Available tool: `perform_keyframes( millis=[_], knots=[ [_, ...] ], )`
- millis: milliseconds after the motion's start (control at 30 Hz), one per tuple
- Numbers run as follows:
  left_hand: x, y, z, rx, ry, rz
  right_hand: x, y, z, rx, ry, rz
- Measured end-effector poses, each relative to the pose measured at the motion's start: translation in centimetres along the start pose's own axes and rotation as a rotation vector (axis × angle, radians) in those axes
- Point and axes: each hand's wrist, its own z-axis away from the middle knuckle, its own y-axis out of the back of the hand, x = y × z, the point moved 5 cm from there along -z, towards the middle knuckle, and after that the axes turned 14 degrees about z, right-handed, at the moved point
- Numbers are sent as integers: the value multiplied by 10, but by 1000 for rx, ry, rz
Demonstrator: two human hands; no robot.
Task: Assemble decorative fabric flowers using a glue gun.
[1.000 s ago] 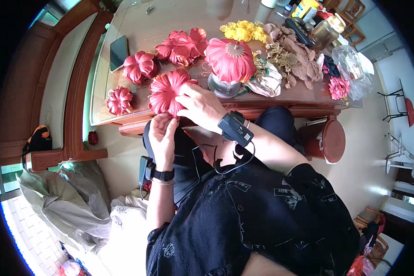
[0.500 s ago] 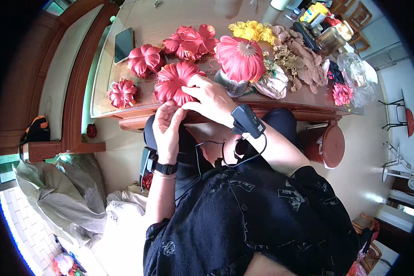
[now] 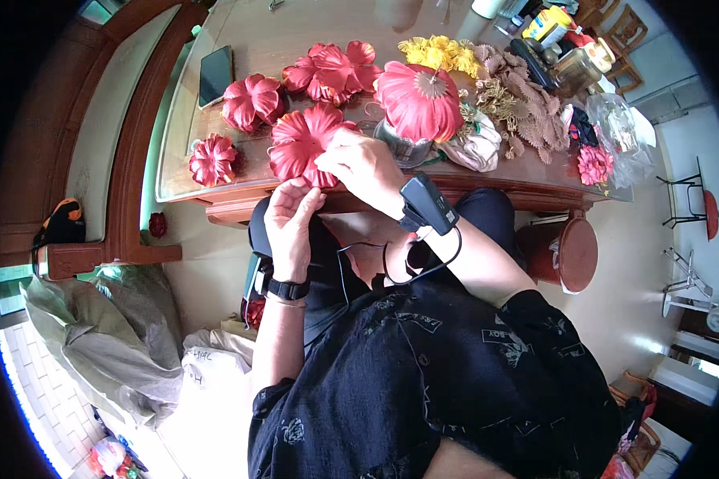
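Observation:
A big red fabric flower point(image 3: 305, 142) rests at the near edge of the wooden table point(image 3: 240, 199). My left hand point(image 3: 289, 223) pinches its lower petals from below the table edge. My right hand point(image 3: 366, 166) grips the flower's right side from above; a black device is strapped to that wrist. Other red flowers lie around: a small one point(image 3: 212, 159) to the left, one point(image 3: 252, 100) behind, a larger one point(image 3: 333, 70) further back. A red domed flower point(image 3: 418, 100) stands just right of my right hand.
A dark phone point(image 3: 215, 75) lies at the table's left. Yellow flowers point(image 3: 435, 53), beige dried pieces point(image 3: 519, 96), a pink flower point(image 3: 593, 164) and a clear plastic bag point(image 3: 619, 132) crowd the right side. A round brown stool point(image 3: 571, 254) stands right of my knee; bags lie on the floor at left.
The view has shifted slightly, so the table sits lower and larger in frame. Both hands stay on the same red flower, the left fingers working a little along its lower petals.

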Motion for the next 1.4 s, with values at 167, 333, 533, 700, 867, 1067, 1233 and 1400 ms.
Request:
perform_keyframes(
  millis=[167, 333, 533, 700, 867, 1067, 1233, 1400],
  knots=[
    [-1, 4, 0, 27, 11, 15, 1, -2, -1, 25, 39, -5],
    [-1, 3, -1, 29, 6, 15, -2, -8, -1, 115, 108, 130],
    [-1, 2, -2, 32, 2, 5, 1, -15, -5, 135, 125, 233],
    [-1, 5, -2, 47, -8, -24, 1, -8, -12, 70, -12, 24],
    [2, 0, 0, 67, -68, -76, 8, -10, -16, 37, -115, -23],
    [12, -7, 6, 110, -221, -250, 11, -11, -18, 17, -155, -67],
    [8, -14, 0, 70, -36, -127, 14, -10, -18, 36, -144, -97],
    [3, -10, -1, 58, -23, -92, 7, 2, -14, -113, -113, -239]
  ],
)
